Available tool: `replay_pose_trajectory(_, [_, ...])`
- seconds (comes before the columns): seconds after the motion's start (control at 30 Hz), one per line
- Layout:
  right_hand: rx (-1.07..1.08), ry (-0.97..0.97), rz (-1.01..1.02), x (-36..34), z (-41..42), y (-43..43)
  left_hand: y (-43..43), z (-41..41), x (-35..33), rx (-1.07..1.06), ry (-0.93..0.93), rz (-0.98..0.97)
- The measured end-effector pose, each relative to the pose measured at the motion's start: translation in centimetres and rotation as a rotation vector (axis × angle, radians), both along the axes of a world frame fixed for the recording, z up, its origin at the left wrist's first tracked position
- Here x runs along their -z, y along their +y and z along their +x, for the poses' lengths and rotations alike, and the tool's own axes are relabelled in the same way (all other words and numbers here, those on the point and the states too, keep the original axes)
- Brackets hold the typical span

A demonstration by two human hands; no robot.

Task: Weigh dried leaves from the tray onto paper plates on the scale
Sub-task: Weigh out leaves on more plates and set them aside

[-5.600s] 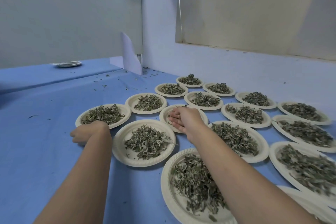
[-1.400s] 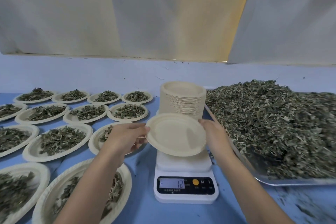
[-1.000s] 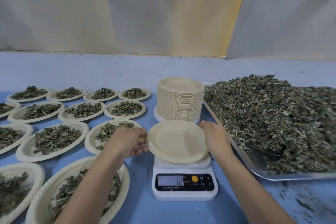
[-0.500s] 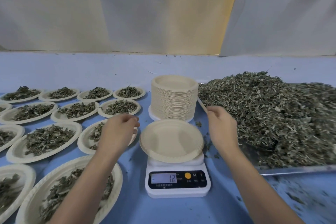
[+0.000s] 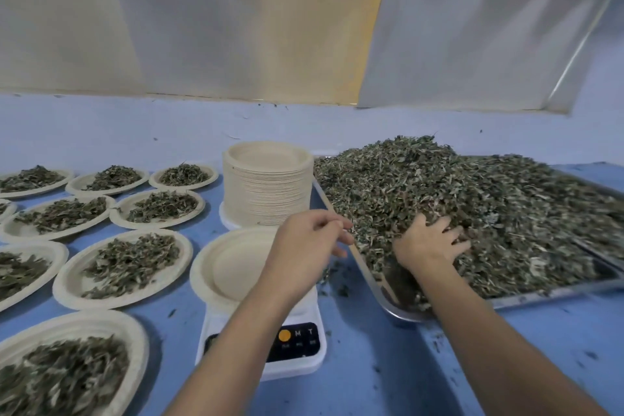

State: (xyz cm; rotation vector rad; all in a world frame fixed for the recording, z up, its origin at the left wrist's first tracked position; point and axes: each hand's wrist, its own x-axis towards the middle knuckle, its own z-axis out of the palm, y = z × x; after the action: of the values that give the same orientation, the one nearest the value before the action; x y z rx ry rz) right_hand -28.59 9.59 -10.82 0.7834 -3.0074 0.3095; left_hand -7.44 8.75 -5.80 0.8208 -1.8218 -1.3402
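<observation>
The empty plate (image 5: 229, 267) sits on the scale (image 5: 299, 339); the left forearm hides the display. The left hand (image 5: 309, 240) hovers above the scale, loosely curled, holding nothing. Right of the scale, the right hand (image 5: 429, 246) lies on the leaves (image 5: 472, 199) in the tray (image 5: 540, 292). Its fingertips are buried, so a grasp cannot be told.

**Bare Arms, Bare Hands**

The left hand (image 5: 309, 240) and the right hand (image 5: 430, 243) are both bare. Behind each grip the wrist is uncovered too. The left forearm (image 5: 250, 331) and the right forearm (image 5: 472, 331) run on as bare skin to the bottom edge of the view, slim and smooth, narrowing toward the wrist. On the left hand the thumb and a row of knuckles show just behind the grip, with the nails too blurred to make out. On the right hand the back shows broad and plain, and the fingertips are hidden.
</observation>
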Motion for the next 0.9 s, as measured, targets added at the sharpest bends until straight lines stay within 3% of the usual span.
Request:
replay_pose_trajectory(0.1, [-0.086, -0.087, -0.067, 0.7, 0.8, -0.7, 0.0, 0.0, 0.4, 0.004, -0.012, 0.003])
replay_pose_trajectory(0.3, [-0.370, -0.026, -0.185, 1.0, 2.6, -2.9, -0.9, 1.5, 0.6, -0.033, -0.001, 0.037])
replay_pose_trajectory(0.4, [-0.410, 0.122, -0.240, 1.3, 2.9, -3.6, -1.4, 2.2, 0.4, -0.078, 0.012, 0.037])
replay_pose_trajectory(0.57, [-0.397, 0.389, -0.136, 1.7, 2.3, -3.7, -1.7, 2.7, -0.1, -0.095, 0.041, 0.042])
replay_pose_trajectory(0.77, [-0.497, 0.110, 0.016, 2.0, 2.3, -3.9, -2.2, 3.1, -0.2, -0.109, 0.051, 0.065])
replay_pose_trajectory(0.9, [-0.502, 0.132, -0.070, 1.6, 2.6, -3.8, -2.4, 3.2, -0.1, -0.117, 0.048, 0.078])
